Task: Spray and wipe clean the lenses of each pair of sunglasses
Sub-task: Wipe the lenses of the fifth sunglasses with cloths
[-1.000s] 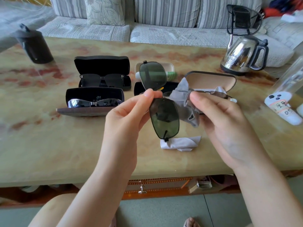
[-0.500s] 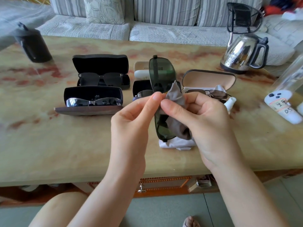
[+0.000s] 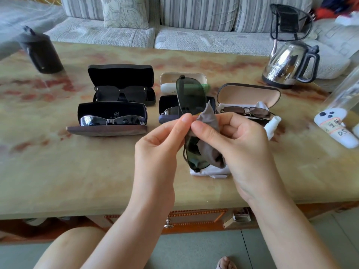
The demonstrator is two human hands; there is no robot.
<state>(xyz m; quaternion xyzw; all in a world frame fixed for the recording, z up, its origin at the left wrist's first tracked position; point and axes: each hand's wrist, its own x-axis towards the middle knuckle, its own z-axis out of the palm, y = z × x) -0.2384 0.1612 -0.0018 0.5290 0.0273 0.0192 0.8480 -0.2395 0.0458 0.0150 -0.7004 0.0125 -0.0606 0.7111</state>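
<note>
The green-lensed sunglasses (image 3: 191, 94) stand on end at the centre of the frame, one lens up and one down, held above the marble table (image 3: 77, 171). The left hand (image 3: 161, 150) pinches them at the bridge between thumb and forefinger. The right hand (image 3: 240, 140) curls its fingers round a grey cloth (image 3: 208, 119) and presses it on the lower lens, covering much of it. A white cloth (image 3: 211, 172) lies on the table just below. A white spray bottle (image 3: 273, 125) shows right of the right hand, beside an open beige case (image 3: 248, 94) with brown-lensed sunglasses (image 3: 246, 111). Left of centre, a black case (image 3: 120, 74) holds black sunglasses (image 3: 121, 92); below it a second black case (image 3: 111, 110) holds silver-framed sunglasses (image 3: 112, 120). A steel kettle (image 3: 287, 66) stands upper right, a black flask (image 3: 42, 53) upper left.
</note>
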